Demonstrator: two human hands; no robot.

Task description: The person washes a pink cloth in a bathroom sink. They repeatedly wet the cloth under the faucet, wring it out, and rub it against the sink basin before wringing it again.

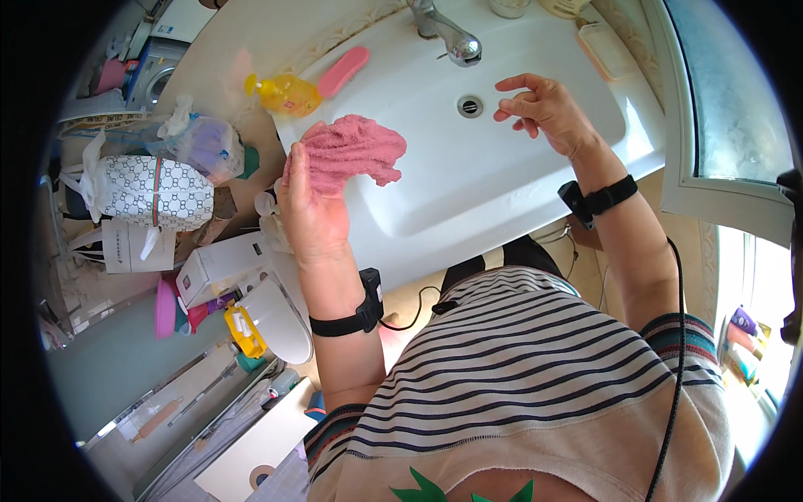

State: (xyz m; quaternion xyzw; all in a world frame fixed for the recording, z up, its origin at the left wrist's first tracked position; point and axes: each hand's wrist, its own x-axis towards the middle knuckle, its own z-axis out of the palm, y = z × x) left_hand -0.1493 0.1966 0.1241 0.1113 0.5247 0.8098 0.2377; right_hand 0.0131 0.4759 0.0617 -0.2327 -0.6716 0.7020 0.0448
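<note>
A crumpled pink terry cloth (361, 150) is gripped in my left hand (310, 207), over the left rim of a white washbasin (414, 194). My right hand (546, 110) hangs above the basin's right part with its fingers bent and apart, holding nothing. Between the hands lies the metal drain (470, 106), with a chrome faucet (455, 44) beyond it. No water is seen running from the spout. A pink brush (344, 71) and a yellow pump bottle (290, 95) rest near the basin's far left corner.
A soap dish (606, 51) sits on the right rim. A framed glass panel (731, 94) stands close at the right. Left of the basin are a patterned white bag (160, 191), a white box (219, 270) and a toilet lid (276, 320). A cable runs along my right arm.
</note>
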